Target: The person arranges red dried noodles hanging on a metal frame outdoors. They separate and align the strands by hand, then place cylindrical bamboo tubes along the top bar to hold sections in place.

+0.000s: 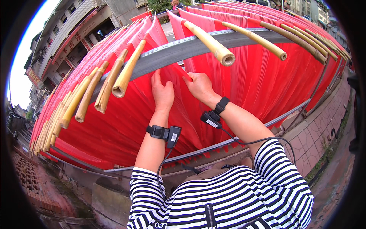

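Note:
Long red sheets [244, 80], thin and hanging in dense folds, drape from bamboo poles in front of me. Whether they are paper or cloth I cannot tell. My right hand [201, 87] is closed, thumb and fingers pinching the edge of one sheet just below the grey metal rail [167, 54]. To its left, my left hand [163, 93] is raised flat against the hanging red, fingers upward and thumb apart; its fingertips partly disappear among the folds. A bamboo pole [129, 69] juts toward me left of the hands, and another pole [209, 42] above the right hand.
Several more bamboo pole ends [70, 103] stick out along the curved rail at both sides. A lower metal bar [213, 143] crosses before my body. Paving [324, 126] runs along the right, bricks [38, 183] lie at lower left, and a building [72, 42] stands behind.

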{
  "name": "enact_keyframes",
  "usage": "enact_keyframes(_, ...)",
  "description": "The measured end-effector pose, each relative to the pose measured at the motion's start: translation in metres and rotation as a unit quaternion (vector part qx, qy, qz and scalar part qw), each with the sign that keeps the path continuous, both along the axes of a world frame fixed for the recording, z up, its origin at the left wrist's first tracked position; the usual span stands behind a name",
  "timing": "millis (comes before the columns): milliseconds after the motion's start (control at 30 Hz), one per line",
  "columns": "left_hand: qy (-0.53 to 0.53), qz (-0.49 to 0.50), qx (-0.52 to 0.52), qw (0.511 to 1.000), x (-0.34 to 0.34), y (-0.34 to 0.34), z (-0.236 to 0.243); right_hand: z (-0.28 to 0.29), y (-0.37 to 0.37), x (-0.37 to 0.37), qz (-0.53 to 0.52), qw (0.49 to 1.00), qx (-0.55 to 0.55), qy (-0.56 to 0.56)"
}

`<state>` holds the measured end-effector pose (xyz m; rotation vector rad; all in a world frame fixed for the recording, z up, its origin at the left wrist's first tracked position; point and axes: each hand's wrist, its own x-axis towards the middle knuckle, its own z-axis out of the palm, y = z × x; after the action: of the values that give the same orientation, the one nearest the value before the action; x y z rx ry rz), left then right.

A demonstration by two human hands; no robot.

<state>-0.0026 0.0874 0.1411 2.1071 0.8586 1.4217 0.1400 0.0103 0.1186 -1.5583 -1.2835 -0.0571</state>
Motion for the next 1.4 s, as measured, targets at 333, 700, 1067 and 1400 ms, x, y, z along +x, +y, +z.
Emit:
enact_keyframes(333,-0.043,-0.035,0.025,0.998,0.027,0.004,0.001,0.011,-0.022,-0.02,0.017,0.997,-0.056,-0.043)
enact_keyframes(700,-0.045,-0.274,-0.196,0.941,0.02,0.009,0.009,-0.029,-0.039,-0.047,0.173,0.985,0.024,-0.01)
enact_keyframes(1067,-0.095,-0.291,-0.228,0.924,0.016,0.005,0.01,-0.035,0.021,-0.048,0.104,0.989,-0.057,0.092)
enact_keyframes(1400,-0.108,-0.321,-0.226,0.913,0.018,0.005,-0.001,-0.052,0.04,-0.04,0.086,0.996,0.027,0.02)
